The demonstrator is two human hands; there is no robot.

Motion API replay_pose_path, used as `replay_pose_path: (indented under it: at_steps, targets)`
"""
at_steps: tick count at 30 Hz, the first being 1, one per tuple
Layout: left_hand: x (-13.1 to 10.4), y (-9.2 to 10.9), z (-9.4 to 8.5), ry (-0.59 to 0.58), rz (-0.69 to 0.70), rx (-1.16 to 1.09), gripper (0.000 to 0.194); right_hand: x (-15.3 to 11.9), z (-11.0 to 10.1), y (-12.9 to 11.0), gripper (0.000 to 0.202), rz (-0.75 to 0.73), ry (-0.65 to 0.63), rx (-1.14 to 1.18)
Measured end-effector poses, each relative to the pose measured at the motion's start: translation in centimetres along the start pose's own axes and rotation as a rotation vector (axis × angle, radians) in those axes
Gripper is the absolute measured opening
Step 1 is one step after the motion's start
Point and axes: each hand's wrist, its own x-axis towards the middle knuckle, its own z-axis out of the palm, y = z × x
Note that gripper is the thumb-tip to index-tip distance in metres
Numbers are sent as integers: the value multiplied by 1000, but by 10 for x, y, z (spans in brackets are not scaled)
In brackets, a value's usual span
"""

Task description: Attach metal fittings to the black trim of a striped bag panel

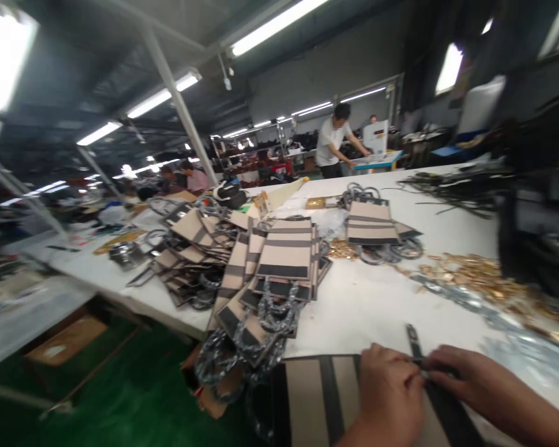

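Note:
A beige bag with dark stripes lies flat at the table's front edge, its wrapped handle partly seen at the left. My left hand rests over its upper part, fingers closed on a narrow dark strap. The strap's end sticks up past the bag's edge and carries a small shiny piece. From the right, my right hand pinches the same strap close to my left fingertips. What lies between the fingers is partly hidden.
Piles of striped bags with wrapped handles stand left of centre, more bags farther back. Gold metal pieces and clear plastic lie at the right. Dark strips lie behind. A person works at another table.

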Motion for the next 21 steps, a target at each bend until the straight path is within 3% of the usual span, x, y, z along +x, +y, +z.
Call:
replay_pose_path:
  at_steps: [4, 8, 11, 16, 21]
  targets:
    - [9, 2, -7, 70, 30, -87, 19, -8, -24, -23, 23, 23, -14, -21]
    - [13, 4, -12, 43, 88, -61, 32, -13, -27, -45, 27, 25, 3, -112]
    - [16, 7, -18, 0, 95, -14, 31, -15, -30, -49, 27, 21, 6, -124]
    - [22, 7, -22, -11, 143, -17, 26, 4, -51, -36, 19, 73, 22, -36]
    - [23, 3, -20, -10, 167, -23, 25, 51, -88, 0, 19, 271, 142, -163]
